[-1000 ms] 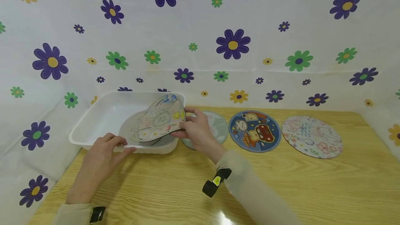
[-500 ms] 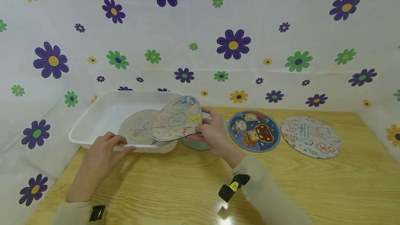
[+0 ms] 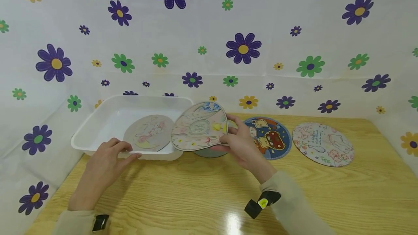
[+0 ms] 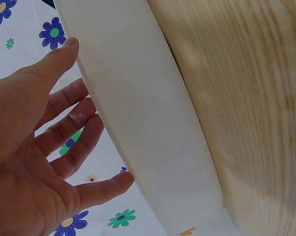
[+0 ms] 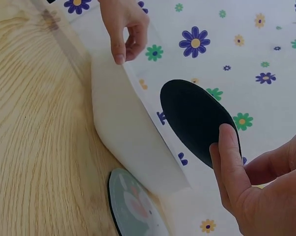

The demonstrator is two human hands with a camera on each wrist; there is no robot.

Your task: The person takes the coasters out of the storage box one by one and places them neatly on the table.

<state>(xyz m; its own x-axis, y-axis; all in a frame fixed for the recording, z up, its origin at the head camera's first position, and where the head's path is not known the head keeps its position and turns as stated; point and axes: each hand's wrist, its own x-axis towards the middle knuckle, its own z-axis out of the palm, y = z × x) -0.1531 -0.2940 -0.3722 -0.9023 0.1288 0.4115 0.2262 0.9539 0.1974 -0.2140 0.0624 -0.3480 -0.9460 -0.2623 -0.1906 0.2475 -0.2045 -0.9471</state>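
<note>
Clock hours run around the middle of the head view. Nearest, on the wooden table (image 3: 183, 198), a black strap (image 3: 259, 204) on the right wrist bears a yellow sticker (image 3: 262, 203) whose mark is too small to read. At eight o'clock the left hand (image 3: 106, 164), fingers spread, rests its tips on the near rim of a white tub (image 3: 164, 156). Between four and five, the right hand (image 3: 241, 141) pinches a round floral mat (image 3: 199, 128), held up near the centre and slightly bent; its ringed emblem is illegible, its underside black. Below it at six lies a grey-green mat (image 3: 210, 153), partly covered. A grey mat (image 3: 151, 133) lies inside the tub at eight. A blue bear mat (image 3: 277, 140) is at four; past it, a pale mat (image 3: 323, 144) carries several lines of script, too blurred to read. Farthest, twelve o'clock, hangs a flowered cloth (image 3: 209, 24).
</note>
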